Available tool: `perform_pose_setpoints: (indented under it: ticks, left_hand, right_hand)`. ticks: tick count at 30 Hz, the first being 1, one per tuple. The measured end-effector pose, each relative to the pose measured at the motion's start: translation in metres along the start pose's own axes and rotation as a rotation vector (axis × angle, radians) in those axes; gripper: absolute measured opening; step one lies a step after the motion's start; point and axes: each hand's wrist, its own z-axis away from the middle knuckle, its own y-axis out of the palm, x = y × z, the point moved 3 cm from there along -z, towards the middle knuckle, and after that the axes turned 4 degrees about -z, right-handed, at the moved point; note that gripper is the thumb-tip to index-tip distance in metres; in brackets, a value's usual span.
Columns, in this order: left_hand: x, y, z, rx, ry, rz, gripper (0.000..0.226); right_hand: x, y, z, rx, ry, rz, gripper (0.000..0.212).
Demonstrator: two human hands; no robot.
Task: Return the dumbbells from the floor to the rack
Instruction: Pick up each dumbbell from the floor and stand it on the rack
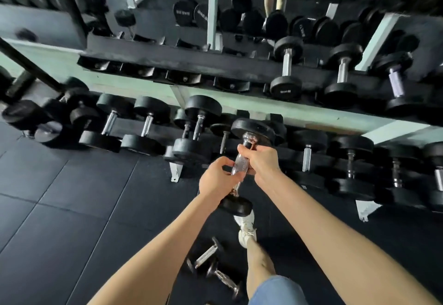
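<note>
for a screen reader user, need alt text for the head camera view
The left hand and right hand grip the chrome handle of a black dumbbell, held off the floor in front of a rack lined with dumbbells. Two smaller dumbbells lie on the dark floor near the person's white shoe.

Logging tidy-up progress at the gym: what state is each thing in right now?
held dumbbell, off the floor, tilted, far head by the lower rack row, not seated.
left hand, grips its handle.
right hand, grips its handle higher up.
two small dumbbells, lying on the floor.
upper row dumbbells, three, seated in place.
</note>
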Motion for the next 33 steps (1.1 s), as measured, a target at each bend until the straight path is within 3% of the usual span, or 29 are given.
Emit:
perform_pose_setpoints:
  ticks: [5,15,23,26,27,29,31,33]
  left_hand:
    - [-0.045,-0.013,-0.073,-0.011,-0.035,0.010,0.032]
    - [-0.121,-0.019,-0.253,-0.013,-0.148,0.027,0.038]
    - [-0.151,-0.032,-0.386,-0.004,-0.133,-0.143,0.039]
    - [-0.159,-0.036,-0.429,0.000,-0.104,-0.207,0.037]
    - [-0.162,-0.037,-0.443,0.002,-0.094,-0.228,0.036]
    - [-0.166,-0.038,-0.468,0.009,-0.081,-0.274,0.035]
    - [-0.167,-0.037,-0.487,0.025,-0.071,-0.313,0.036]
    - [-0.164,-0.034,-0.496,0.031,-0.084,-0.318,0.037]
  right_hand:
    - [0.056,0.019,-0.070,0.031,-0.016,-0.018,0.018]
    - [0.157,0.061,-0.243,0.068,-0.003,0.074,0.040]
    - [0.206,0.102,-0.360,0.054,0.104,0.054,0.043]
    - [0.225,0.115,-0.393,0.047,0.102,0.026,0.015]
    - [0.231,0.118,-0.401,0.036,0.113,0.014,0.022]
    - [0.235,0.127,-0.425,0.035,0.102,0.027,0.014]
    - [0.232,0.135,-0.444,0.025,0.120,0.031,0.033]
    - [0.225,0.140,-0.457,0.014,0.122,0.062,0.038]
